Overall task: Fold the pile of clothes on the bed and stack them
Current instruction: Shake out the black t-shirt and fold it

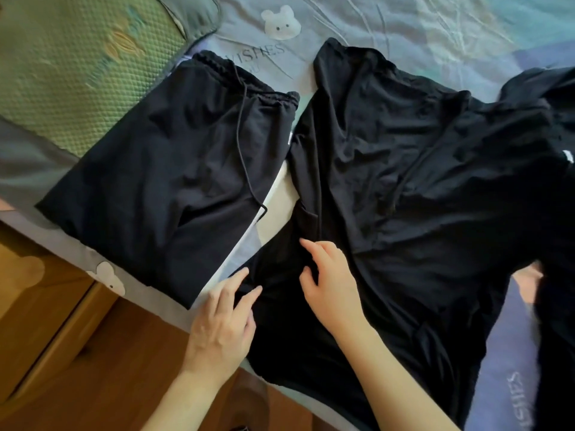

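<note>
A folded pair of black drawstring trousers (174, 169) lies on the left of the bed, waistband toward the pillow. To its right a second black garment (420, 188) is spread out and wrinkled, its near end hanging over the bed edge. My left hand (225, 318) rests on that garment's near left corner, fingertips pressing a fold of cloth. Just to the right, my right hand (328, 281) lies on the same garment with its fingers slightly bent on the fabric. More black cloth (553, 275) lies at the far right.
The bed has a blue-grey sheet (435, 32) printed with bears and lettering. A green quilted pillow (77, 63) sits at the top left. A wooden bedside cabinet (37, 306) and wooden floor (118, 368) run along the near left edge of the bed.
</note>
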